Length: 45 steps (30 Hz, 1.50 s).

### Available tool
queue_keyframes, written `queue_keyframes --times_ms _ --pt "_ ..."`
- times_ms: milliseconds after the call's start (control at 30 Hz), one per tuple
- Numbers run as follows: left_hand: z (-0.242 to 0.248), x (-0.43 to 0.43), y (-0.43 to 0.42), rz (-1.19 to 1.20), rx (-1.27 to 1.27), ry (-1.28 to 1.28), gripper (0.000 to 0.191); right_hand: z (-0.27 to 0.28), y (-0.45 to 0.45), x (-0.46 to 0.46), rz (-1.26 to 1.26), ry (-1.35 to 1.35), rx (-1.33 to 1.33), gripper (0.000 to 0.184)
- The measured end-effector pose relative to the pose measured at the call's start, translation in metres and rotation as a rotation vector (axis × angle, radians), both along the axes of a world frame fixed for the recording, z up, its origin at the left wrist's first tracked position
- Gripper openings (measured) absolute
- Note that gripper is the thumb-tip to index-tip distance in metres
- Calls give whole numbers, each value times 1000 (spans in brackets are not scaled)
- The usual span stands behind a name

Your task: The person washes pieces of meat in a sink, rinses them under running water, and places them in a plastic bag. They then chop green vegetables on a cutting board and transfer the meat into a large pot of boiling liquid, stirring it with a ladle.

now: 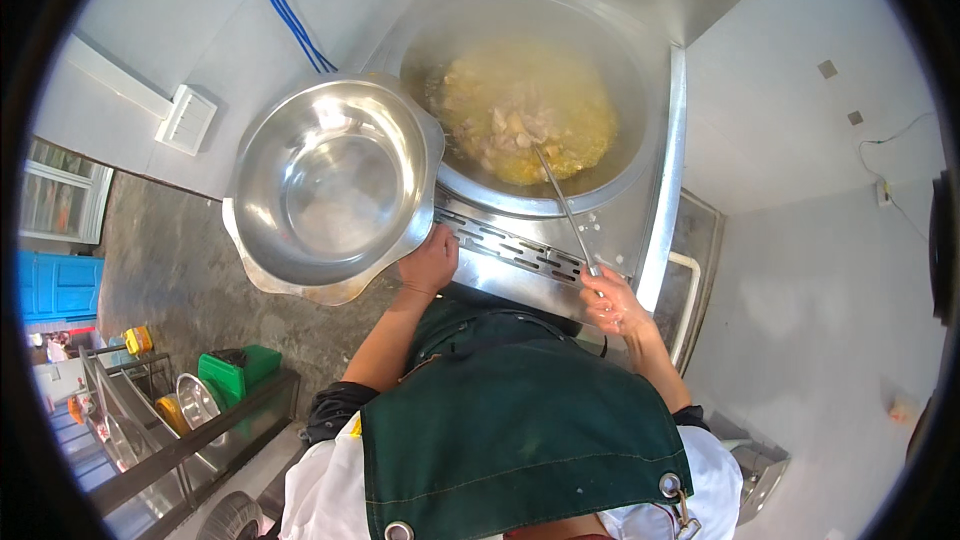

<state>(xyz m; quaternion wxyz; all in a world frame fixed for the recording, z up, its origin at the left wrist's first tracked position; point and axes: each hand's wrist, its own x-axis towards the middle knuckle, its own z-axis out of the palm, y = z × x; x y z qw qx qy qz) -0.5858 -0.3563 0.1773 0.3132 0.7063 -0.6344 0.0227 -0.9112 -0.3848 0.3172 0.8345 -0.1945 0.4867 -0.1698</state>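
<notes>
My left hand (pixel 430 258) grips the wavy rim of a large metal basin (pixel 341 180). The basin's inside is bare and shiny, and it is held left of the wok. In my right hand (pixel 613 303) is the handle of a long metal utensil (pixel 567 208). Its far end is hidden among pieces of food, perhaps meat, (pixel 521 124) in yellowish, bubbling liquid. The food lies in a big round wok (pixel 637 165) set into a stainless-steel stove (pixel 495 270). Steam blurs the wok's far side.
A slotted metal strip (pixel 510 245) runs along the stove front. Blue cables (pixel 289 11) hang behind the basin. At lower left stand a metal rack (pixel 187 450), a green container (pixel 240 371) and a metal bowl (pixel 196 399). A white pipe (pixel 688 300) runs right of the stove.
</notes>
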Motion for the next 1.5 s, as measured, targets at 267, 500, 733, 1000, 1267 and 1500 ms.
queue_keyframes --times_ms 267,500,733,1000,1267,1500 --pt "2 2 2 -26 32 10 6 1 30 5 26 154 -125 13" --pt "1 2 0 -39 26 63 5 12 28 -19 77 315 -292 16" --pt "7 2 1 -40 33 24 6 9 -70 -52 310 1111 -873 47" --pt "6 3 -1 -46 -25 -4 7 12 -137 -50 352 858 -416 29" --pt "6 2 -1 -13 -22 -3 5 28 -115 -18 473 395 3 17" --pt "7 2 1 -10 8 20 7 0 -83 -6 263 -5 206 3"
